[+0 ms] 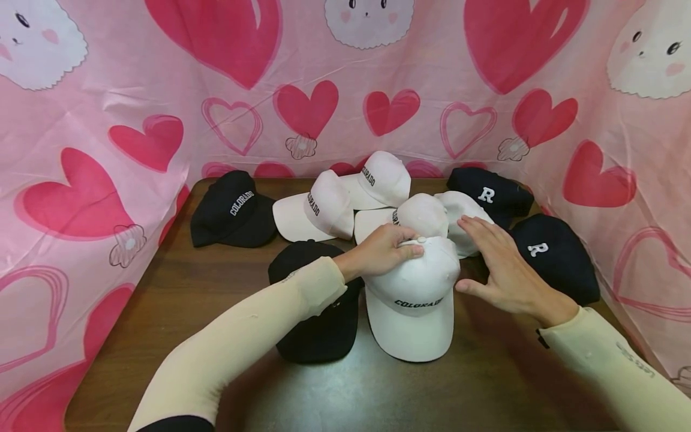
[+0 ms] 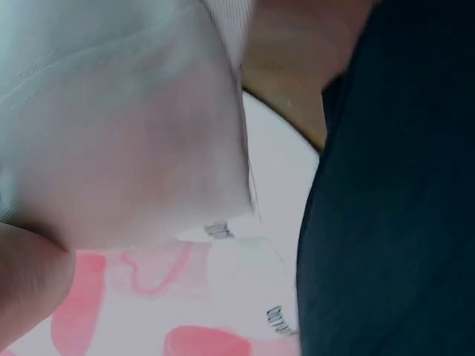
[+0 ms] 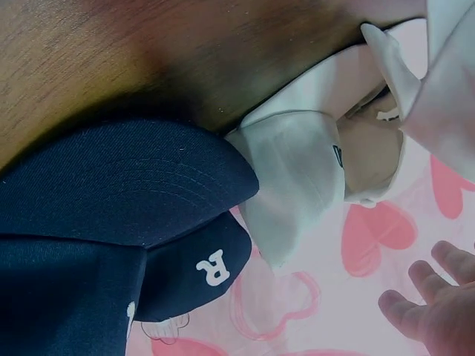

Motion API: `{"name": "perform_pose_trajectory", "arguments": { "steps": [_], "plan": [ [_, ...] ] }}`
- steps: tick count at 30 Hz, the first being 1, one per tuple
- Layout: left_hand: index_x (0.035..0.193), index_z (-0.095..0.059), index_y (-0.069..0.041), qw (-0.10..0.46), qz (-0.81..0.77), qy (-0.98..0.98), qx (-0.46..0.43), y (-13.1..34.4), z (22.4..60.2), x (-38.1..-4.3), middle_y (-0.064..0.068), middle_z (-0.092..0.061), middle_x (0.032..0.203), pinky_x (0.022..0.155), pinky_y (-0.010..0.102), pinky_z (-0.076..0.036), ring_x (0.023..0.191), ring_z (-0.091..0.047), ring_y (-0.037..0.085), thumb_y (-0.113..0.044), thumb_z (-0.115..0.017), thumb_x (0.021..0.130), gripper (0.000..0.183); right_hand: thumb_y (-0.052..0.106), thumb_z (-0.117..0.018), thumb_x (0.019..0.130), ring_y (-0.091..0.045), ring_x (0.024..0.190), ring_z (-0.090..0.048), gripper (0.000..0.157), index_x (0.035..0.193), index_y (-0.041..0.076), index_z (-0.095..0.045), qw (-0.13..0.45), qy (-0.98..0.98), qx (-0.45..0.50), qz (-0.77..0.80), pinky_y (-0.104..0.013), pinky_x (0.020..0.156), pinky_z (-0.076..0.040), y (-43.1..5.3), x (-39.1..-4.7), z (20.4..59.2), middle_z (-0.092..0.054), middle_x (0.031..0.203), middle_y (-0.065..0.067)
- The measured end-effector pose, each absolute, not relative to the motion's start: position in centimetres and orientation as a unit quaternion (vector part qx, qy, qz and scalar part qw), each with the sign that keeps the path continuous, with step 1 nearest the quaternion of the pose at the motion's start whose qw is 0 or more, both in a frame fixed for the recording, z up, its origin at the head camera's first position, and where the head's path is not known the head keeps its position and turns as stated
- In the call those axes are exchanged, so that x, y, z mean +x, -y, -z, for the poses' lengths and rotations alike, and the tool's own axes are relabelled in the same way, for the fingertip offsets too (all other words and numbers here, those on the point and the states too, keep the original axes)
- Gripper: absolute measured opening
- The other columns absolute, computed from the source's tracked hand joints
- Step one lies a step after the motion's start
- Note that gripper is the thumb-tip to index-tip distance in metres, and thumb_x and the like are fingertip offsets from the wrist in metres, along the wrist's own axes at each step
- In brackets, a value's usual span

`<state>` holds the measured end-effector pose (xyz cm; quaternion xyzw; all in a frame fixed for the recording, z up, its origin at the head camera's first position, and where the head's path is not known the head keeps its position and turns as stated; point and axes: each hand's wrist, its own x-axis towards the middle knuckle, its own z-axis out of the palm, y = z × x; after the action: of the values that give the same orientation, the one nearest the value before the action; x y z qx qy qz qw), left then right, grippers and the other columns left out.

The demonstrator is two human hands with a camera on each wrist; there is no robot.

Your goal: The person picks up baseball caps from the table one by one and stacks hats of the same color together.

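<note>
My left hand [image 1: 384, 249] pinches the top rear of a white baseball cap [image 1: 412, 273] lettered COLORADO, whose brim points toward me. In the left wrist view its pale fabric [image 2: 133, 141] fills the upper left, beside part of my hand [image 2: 30, 278]. To the cap's right is my right hand [image 1: 504, 273], fingers extended and thumb apart, holding nothing. The right wrist view catches its fingertips [image 3: 427, 297] at the lower right. Beneath my left forearm lies a black cap [image 1: 318, 339], partly hidden. Just behind the gripped cap sits another white COLORADO cap [image 1: 426, 210].
Farther back are two white COLORADO caps [image 1: 329, 207] [image 1: 385, 177] and a plainer-looking white cap [image 1: 466, 210]. A black COLORADO cap [image 1: 232, 210] lies at left; two dark R caps [image 1: 488, 189] [image 1: 556, 258] lie at right. Pink heart-print cloth [image 1: 345, 78] surrounds the wooden table [image 1: 178, 312].
</note>
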<state>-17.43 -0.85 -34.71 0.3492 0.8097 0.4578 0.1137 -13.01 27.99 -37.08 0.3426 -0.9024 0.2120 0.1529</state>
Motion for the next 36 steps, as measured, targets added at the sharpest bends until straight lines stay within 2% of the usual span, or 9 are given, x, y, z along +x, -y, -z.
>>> {"name": "perform_pose_trajectory", "arguments": {
  "steps": [8, 15, 22, 28, 36],
  "plan": [
    [0.103, -0.069, -0.01, 0.073, -0.348, -0.87, 0.342, 0.5, 35.0, -18.2, 0.001, -0.069, 0.097, 0.083, 0.027, -0.047, 0.096, -0.061, 0.014, -0.022, -0.064, 0.102, 0.013, 0.068, -0.073, 0.08, -0.041, 0.148, -0.028, 0.11, 0.161, 0.007, -0.03, 0.152, 0.905, 0.338, -0.21, -0.057, 0.122, -0.014, -28.1, -13.0, 37.2, -0.034, 0.163, -0.016],
    [0.095, -0.063, -0.014, 0.082, -0.302, -0.9, 0.302, 0.7, 35.7, -18.6, 0.001, -0.062, 0.085, 0.074, 0.029, -0.047, 0.088, -0.06, 0.015, -0.029, -0.062, 0.103, 0.016, 0.063, -0.076, 0.08, -0.04, 0.149, -0.026, 0.11, 0.161, 0.007, -0.028, 0.141, 0.908, 0.334, -0.212, -0.058, 0.123, -0.012, -28.1, -13.0, 37.3, -0.033, 0.163, -0.017],
    [0.111, -0.063, -0.016, 0.085, -0.297, -0.907, 0.285, 0.3, 36.3, -18.6, 0.0, -0.067, 0.098, 0.079, 0.03, -0.049, 0.092, -0.061, 0.015, -0.029, -0.06, 0.104, 0.015, 0.063, -0.076, 0.08, -0.039, 0.149, -0.026, 0.11, 0.162, 0.009, -0.028, 0.137, 0.909, 0.332, -0.211, -0.061, 0.122, -0.012, -28.0, -13.1, 37.5, -0.033, 0.162, -0.02],
    [0.112, -0.062, -0.015, 0.081, -0.3, -0.905, 0.29, -0.1, 36.7, -18.4, 0.001, -0.066, 0.097, 0.078, 0.029, -0.048, 0.091, -0.061, 0.016, -0.028, -0.06, 0.105, 0.016, 0.067, -0.073, 0.081, -0.044, 0.148, -0.026, 0.11, 0.162, 0.007, -0.028, 0.132, 0.908, 0.338, -0.209, -0.058, 0.123, -0.011, -27.7, -13.1, 37.6, -0.033, 0.163, -0.017],
    [0.128, -0.063, -0.019, 0.068, -0.275, -0.913, 0.293, -0.3, 36.6, -18.5, 0.0, -0.07, 0.113, 0.084, 0.032, -0.05, 0.098, -0.063, 0.016, -0.032, -0.059, 0.105, 0.027, 0.066, -0.073, 0.081, -0.04, 0.15, -0.024, 0.109, 0.162, 0.009, -0.027, 0.124, 0.912, 0.334, -0.206, -0.06, 0.122, -0.011, -27.7, -13.0, 37.7, -0.032, 0.163, -0.017]
  ]
}}
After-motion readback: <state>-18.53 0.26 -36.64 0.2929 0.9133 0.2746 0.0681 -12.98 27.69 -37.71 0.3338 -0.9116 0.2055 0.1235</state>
